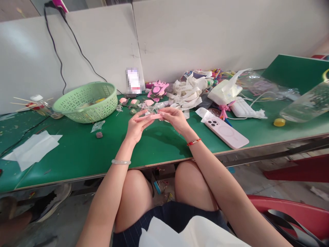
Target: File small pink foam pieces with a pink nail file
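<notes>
A narrow pink strip [149, 117] is held level above the green table, stretched between my two hands. My left hand [137, 128] has its fingers closed around the left part of the strip. With thumb and fingertips, my right hand [176, 118] pinches the right end. What the strip is made of cannot be made out. Just behind my hands lie small pink and grey lumps [149, 102] and a pink and black cut-out figure [158, 90]. A small brown lump [99, 135] sits on the table to the left of my left hand.
A green plastic basket [102, 111] stands to the left, with white paper sheets [38, 147] nearer me. White ribbon strips [190, 91] are heaped behind. To the right lie a pink phone [227, 133], a tissue pack [224, 92], a yellow cap [279, 122] and a clear bottle [305, 103].
</notes>
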A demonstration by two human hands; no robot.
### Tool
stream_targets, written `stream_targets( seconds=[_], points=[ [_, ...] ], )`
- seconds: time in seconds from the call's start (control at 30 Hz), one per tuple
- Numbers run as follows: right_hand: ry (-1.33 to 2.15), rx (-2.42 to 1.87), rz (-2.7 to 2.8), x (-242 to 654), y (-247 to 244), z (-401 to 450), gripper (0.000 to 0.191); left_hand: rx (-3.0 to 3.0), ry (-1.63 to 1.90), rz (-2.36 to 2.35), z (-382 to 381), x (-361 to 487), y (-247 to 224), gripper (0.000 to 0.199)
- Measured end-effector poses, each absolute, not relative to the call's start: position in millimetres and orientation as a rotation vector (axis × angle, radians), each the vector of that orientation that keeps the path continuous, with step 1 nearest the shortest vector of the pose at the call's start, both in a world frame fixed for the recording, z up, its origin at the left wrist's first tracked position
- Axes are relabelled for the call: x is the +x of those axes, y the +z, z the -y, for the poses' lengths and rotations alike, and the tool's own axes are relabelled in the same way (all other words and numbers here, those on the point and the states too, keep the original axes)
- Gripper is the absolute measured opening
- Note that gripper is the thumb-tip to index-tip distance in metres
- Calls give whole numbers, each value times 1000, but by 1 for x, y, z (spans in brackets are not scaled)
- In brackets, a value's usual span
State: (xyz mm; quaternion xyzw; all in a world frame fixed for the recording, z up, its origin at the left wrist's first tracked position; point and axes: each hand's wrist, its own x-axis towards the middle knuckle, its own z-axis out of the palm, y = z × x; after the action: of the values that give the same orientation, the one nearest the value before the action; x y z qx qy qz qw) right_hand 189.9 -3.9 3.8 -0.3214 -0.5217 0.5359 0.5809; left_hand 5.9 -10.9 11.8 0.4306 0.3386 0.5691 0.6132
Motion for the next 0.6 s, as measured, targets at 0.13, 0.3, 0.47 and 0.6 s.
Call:
stream_targets(
  seconds=[0.13, 0.3, 0.47, 0.6],
  points=[
    [1245, -759, 1242, 188, 5, 5, 40, 959, 1357, -811, 9, 6, 11, 46],
    [1250, -775, 1209, 188, 6, 6, 39, 952, 1338, -796, 11, 6, 14, 44],
    [1260, -802, 1172, 190, 5, 5, 38, 934, 1295, -839, 12, 7, 14, 39],
    [1242, -846, 1154, 192, 6, 5, 42, 935, 1287, -863, 12, 6, 13, 39]
  ],
)
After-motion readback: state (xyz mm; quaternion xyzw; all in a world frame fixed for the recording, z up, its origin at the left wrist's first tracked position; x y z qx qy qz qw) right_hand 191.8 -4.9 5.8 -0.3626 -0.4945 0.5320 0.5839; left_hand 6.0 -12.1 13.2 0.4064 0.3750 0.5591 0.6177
